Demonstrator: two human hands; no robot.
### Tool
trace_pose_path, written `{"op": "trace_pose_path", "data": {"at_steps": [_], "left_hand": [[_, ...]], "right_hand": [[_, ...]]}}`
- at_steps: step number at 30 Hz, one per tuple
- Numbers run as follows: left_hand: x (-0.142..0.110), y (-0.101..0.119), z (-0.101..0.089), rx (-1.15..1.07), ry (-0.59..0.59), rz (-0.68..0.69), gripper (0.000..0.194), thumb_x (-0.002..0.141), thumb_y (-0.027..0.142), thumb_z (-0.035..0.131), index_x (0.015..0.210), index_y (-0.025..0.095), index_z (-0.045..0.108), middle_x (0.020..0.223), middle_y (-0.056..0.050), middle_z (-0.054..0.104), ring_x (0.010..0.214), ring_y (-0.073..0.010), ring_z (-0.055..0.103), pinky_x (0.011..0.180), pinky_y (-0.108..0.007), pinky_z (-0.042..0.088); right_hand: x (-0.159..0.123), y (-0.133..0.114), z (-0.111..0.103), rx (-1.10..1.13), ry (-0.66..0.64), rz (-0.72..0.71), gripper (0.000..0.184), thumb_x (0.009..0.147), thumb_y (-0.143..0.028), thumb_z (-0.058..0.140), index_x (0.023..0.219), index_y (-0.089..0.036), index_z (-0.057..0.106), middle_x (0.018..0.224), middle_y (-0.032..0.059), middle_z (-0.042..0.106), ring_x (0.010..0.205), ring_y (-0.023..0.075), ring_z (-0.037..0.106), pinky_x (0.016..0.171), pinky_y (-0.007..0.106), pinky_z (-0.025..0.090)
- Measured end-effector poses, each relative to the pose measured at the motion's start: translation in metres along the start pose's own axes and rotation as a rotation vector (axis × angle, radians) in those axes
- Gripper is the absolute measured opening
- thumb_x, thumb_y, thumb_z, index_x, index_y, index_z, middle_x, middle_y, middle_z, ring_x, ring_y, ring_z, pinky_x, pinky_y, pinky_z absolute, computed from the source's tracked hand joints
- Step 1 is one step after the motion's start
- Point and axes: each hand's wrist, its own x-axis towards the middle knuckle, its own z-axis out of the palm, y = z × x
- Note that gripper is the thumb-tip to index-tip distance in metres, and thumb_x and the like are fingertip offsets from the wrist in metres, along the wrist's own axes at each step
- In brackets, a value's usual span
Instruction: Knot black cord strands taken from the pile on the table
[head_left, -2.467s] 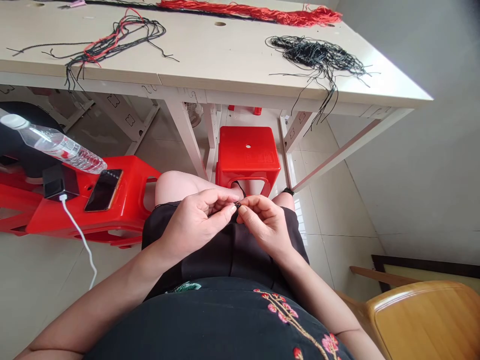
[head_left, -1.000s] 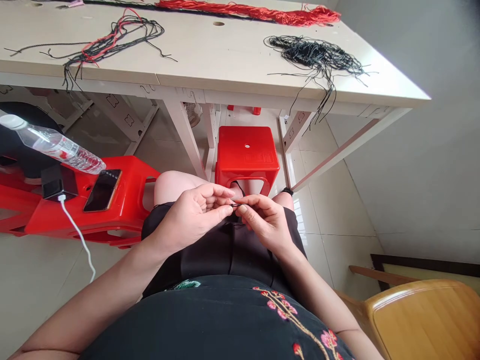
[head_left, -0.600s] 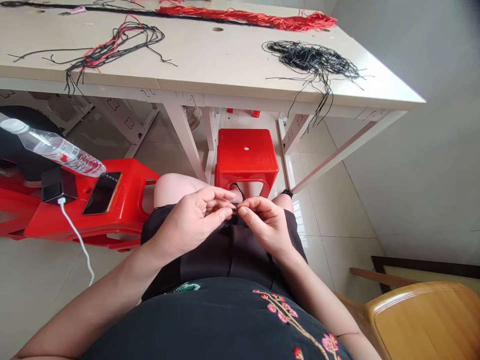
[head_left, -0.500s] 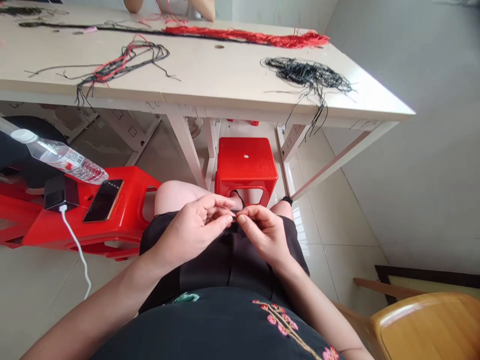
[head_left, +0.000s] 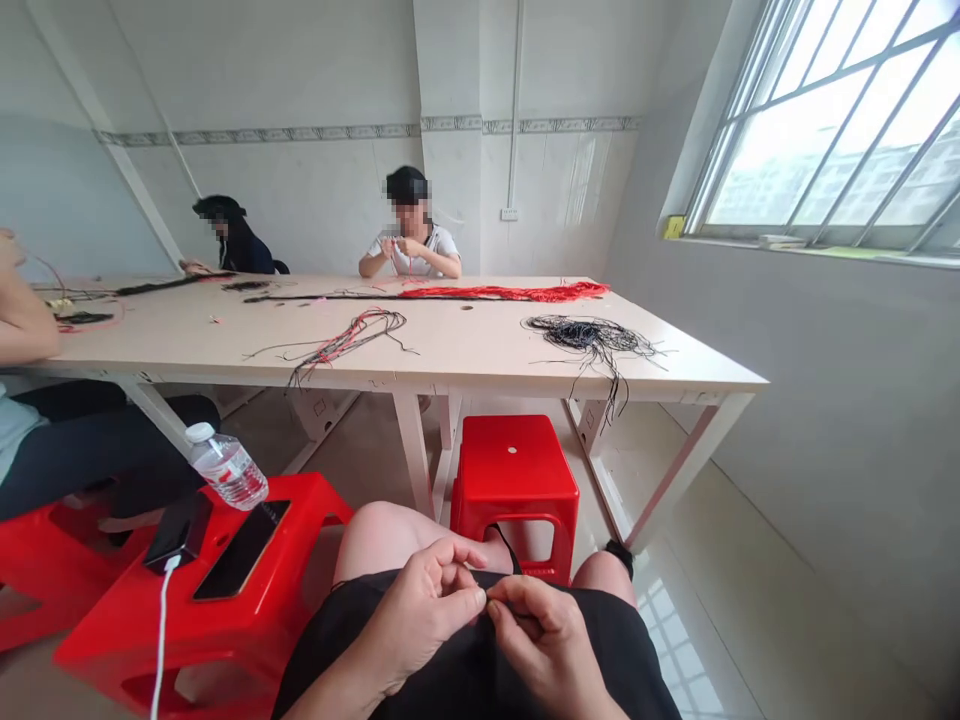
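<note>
My left hand (head_left: 427, 618) and my right hand (head_left: 541, 640) meet over my lap, both pinched on a thin black cord (head_left: 504, 545). The fingertips touch at the middle, where the cord's knot is too small to make out. A loop of the cord runs up past my knees toward the red stool (head_left: 516, 470) in front of me. My black skirt lies under both hands.
A long pale table (head_left: 420, 350) stands ahead with a black cord pile (head_left: 592, 335), red-black cords (head_left: 345, 340) and a red cord bundle (head_left: 510, 292). Two people sit behind it, another at the left. A red stool (head_left: 225, 590) at my left holds a water bottle (head_left: 225, 466), phone (head_left: 241, 548) and charger (head_left: 178, 530).
The view has tilted sharply upward, showing the room, window and people across the table. My hands stay together, pinching the cord on my lap.
</note>
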Motion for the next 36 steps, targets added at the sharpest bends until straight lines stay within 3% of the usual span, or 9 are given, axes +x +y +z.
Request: {"op": "trace_pose_path", "data": {"at_steps": [6,11,16,20,24,26,30,36], "left_hand": [[-0.003,-0.002,0.001,-0.1,0.026,-0.009,0.015,0.069,0.016,0.062,0.083,0.014,0.059,0.064,0.003,0.057,0.06,-0.0093,0.052,0.061,-0.021,0.042],[-0.008,-0.004,-0.004,0.071,-0.025,0.136,0.012,0.071,0.024,0.068,0.079,0.015,0.066,0.081,-0.004,0.068,0.08,-0.0162,0.061,0.076,-0.024,0.047],[-0.015,0.0,-0.01,0.346,0.075,0.279,0.009,0.074,0.022,0.06,0.075,0.018,0.068,0.077,-0.005,0.069,0.075,-0.0177,0.062,0.072,-0.026,0.049],[-0.016,0.0,-0.01,0.57,0.127,0.481,0.01,0.07,0.012,0.053,0.065,0.019,0.058,0.067,-0.003,0.062,0.064,-0.015,0.057,0.062,-0.024,0.046],[-0.015,-0.005,-0.006,0.682,0.175,0.601,0.014,0.06,0.005,0.049,0.059,0.019,0.046,0.06,0.0,0.052,0.059,-0.0137,0.051,0.056,-0.023,0.041],[-0.016,-0.006,-0.004,0.689,0.194,0.598,0.016,0.058,0.005,0.047,0.059,0.02,0.042,0.058,0.001,0.049,0.058,-0.0133,0.049,0.056,-0.023,0.04],[-0.02,-0.003,0.0,0.644,0.183,0.525,0.017,0.057,0.004,0.046,0.057,0.019,0.039,0.058,0.001,0.048,0.059,-0.0132,0.048,0.058,-0.023,0.039],[-0.023,0.004,0.001,0.379,0.129,0.288,0.005,0.071,0.014,0.051,0.069,0.017,0.055,0.07,-0.003,0.058,0.067,-0.0146,0.053,0.064,-0.024,0.044]], "right_hand": [[-0.002,0.011,0.008,0.054,-0.018,0.071,0.026,0.083,-0.034,0.051,0.071,-0.014,0.062,0.059,0.0044,0.061,0.048,0.0096,0.044,0.044,0.019,0.033],[0.0,0.009,0.007,0.131,-0.037,0.091,0.034,0.083,-0.044,0.05,0.067,-0.015,0.055,0.058,0.001,0.052,0.053,0.0103,0.041,0.05,0.021,0.036],[0.003,-0.003,0.006,0.194,-0.107,0.114,0.034,0.083,-0.046,0.049,0.074,-0.015,0.058,0.064,0.0028,0.055,0.059,0.0125,0.046,0.057,0.024,0.041],[0.005,-0.009,0.009,0.197,-0.096,0.089,0.026,0.08,-0.04,0.053,0.076,-0.015,0.059,0.063,0.0017,0.054,0.056,0.0116,0.044,0.055,0.023,0.04],[0.002,-0.009,0.014,0.194,-0.161,0.1,0.017,0.078,-0.031,0.054,0.075,-0.015,0.058,0.056,-0.0035,0.044,0.049,0.008,0.033,0.046,0.02,0.03],[-0.001,-0.005,0.016,0.205,-0.15,0.094,0.016,0.079,-0.031,0.055,0.076,-0.016,0.059,0.054,-0.004,0.043,0.047,0.0077,0.032,0.044,0.019,0.029],[-0.006,0.004,0.021,0.27,-0.066,0.083,0.027,0.083,-0.043,0.053,0.075,-0.018,0.059,0.056,-0.0007,0.049,0.049,0.0102,0.041,0.047,0.02,0.038],[-0.005,0.008,0.014,0.261,-0.026,0.101,0.035,0.084,-0.05,0.052,0.079,-0.017,0.061,0.068,0.0043,0.058,0.063,0.0147,0.054,0.058,0.023,0.046]]}}
